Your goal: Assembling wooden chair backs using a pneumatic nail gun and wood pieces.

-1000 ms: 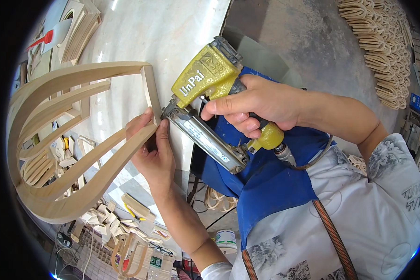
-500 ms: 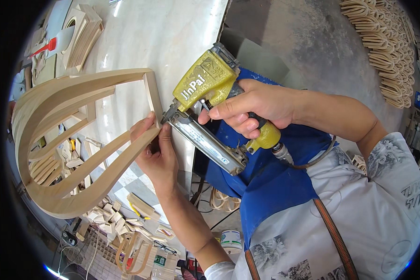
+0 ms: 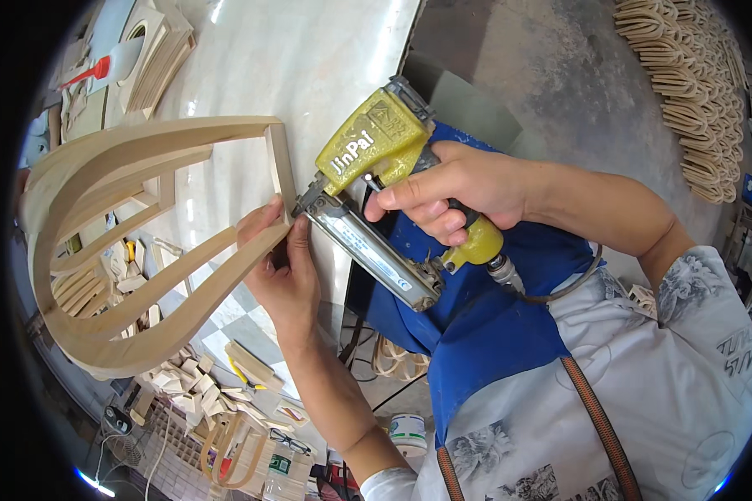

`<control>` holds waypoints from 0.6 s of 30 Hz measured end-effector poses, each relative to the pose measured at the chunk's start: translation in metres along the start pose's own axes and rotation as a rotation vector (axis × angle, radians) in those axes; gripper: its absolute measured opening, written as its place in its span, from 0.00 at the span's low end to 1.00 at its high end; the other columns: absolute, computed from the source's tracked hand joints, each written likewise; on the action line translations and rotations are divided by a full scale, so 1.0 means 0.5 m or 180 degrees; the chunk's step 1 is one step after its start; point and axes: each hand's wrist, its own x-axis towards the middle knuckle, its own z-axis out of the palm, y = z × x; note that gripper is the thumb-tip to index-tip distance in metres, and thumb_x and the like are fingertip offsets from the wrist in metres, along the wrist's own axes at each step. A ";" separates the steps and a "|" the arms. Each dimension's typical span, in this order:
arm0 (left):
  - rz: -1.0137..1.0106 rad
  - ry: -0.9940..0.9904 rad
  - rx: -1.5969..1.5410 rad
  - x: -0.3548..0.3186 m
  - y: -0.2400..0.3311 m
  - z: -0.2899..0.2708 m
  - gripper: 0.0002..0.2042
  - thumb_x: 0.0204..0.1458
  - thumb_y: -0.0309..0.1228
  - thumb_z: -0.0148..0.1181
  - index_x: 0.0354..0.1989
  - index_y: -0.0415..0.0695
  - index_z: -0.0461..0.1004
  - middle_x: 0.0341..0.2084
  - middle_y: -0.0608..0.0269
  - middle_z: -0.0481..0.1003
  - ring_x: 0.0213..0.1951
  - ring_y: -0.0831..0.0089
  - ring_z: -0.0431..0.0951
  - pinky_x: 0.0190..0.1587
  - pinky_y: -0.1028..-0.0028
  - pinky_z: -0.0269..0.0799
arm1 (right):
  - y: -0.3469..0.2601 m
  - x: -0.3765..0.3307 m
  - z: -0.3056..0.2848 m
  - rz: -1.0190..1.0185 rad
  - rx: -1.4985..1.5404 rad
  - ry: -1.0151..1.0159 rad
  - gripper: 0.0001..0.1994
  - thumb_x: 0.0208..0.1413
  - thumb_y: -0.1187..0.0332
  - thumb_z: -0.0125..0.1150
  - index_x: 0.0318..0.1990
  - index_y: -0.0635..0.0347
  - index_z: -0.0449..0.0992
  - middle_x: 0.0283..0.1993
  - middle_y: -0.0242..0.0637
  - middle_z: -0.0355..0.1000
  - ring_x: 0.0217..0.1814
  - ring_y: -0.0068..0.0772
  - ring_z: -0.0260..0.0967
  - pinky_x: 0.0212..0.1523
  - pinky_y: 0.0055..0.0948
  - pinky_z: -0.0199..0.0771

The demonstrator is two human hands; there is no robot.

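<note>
A curved frame of pale wooden strips (image 3: pixel 125 275) stands on a glossy white worktable (image 3: pixel 309 58), its open end closed by a short crosspiece. My left hand (image 3: pixel 280 267) grips the frame's lower strip at the corner where it meets the crosspiece. My right hand (image 3: pixel 455 188) is wrapped around the handle of a yellow pneumatic nail gun (image 3: pixel 376 150). The gun's nose presses against that same corner, right beside my left thumb. Its long metal magazine slants down to the right, and an air hose leaves the handle's base.
Stacks of curved wooden pieces lie at the table's far left (image 3: pixel 154 50) and in a pile on the concrete floor at upper right (image 3: pixel 693 92). Small wood offcuts (image 3: pixel 184 384) and a few more bent frames sit below the table edge. A blue apron (image 3: pixel 476 334) covers my front.
The wooden frame has tilted and shifted slightly left and down. The nail gun's nose has closed in on the corner joint, and my left hand has slid up to hold that corner.
</note>
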 end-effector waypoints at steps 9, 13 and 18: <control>-0.0500 -0.0293 -0.0202 0.003 0.026 -0.027 0.24 0.59 0.14 0.65 0.65 0.36 0.71 0.55 0.58 0.73 0.53 0.72 0.77 0.59 0.74 0.73 | -0.127 -0.073 0.041 -0.0891 -0.2190 0.0588 0.14 0.64 0.68 0.66 0.55 0.65 0.78 0.27 0.25 0.74 0.21 0.19 0.63 0.24 0.27 0.68; -0.0507 -0.0289 -0.0860 -0.005 0.027 -0.051 0.26 0.63 0.18 0.61 0.71 0.34 0.66 0.53 0.59 0.73 0.51 0.74 0.76 0.59 0.73 0.72 | -0.199 -0.101 0.056 -0.2497 -0.5614 0.0872 0.21 0.46 0.77 0.71 0.52 0.63 0.79 0.36 0.39 0.84 0.33 0.47 0.82 0.36 0.45 0.81; -0.0956 0.0094 -0.1629 0.038 0.025 -0.048 0.25 0.71 0.32 0.57 0.73 0.34 0.63 0.55 0.57 0.74 0.54 0.69 0.76 0.63 0.67 0.71 | -0.226 -0.047 0.010 -0.2836 -0.7738 0.1080 0.05 0.53 0.70 0.63 0.35 0.61 0.78 0.28 0.41 0.81 0.35 0.47 0.84 0.31 0.44 0.85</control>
